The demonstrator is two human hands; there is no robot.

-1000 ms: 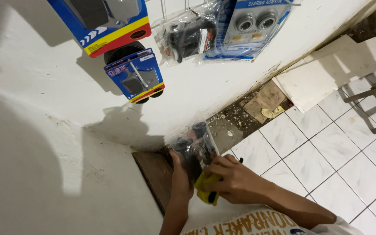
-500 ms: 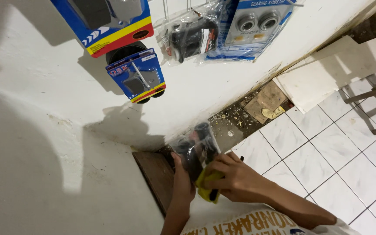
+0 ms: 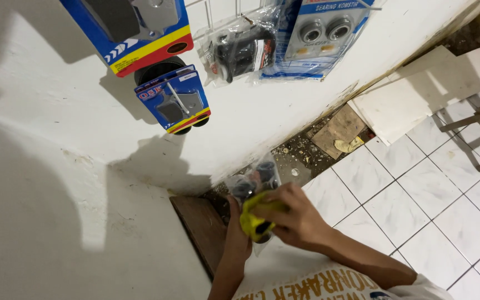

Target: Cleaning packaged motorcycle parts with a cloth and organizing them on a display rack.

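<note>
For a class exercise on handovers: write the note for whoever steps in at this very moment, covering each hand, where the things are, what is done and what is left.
Left hand: grips the clear plastic bag of dark parts from below.
Right hand: presses a yellow cloth against the bag's front.
Both are held near the white wall, above a wooden board.
Done: bag in hand, cloth on it.
Left: cannot tell; other packs hang on the wall.
</note>
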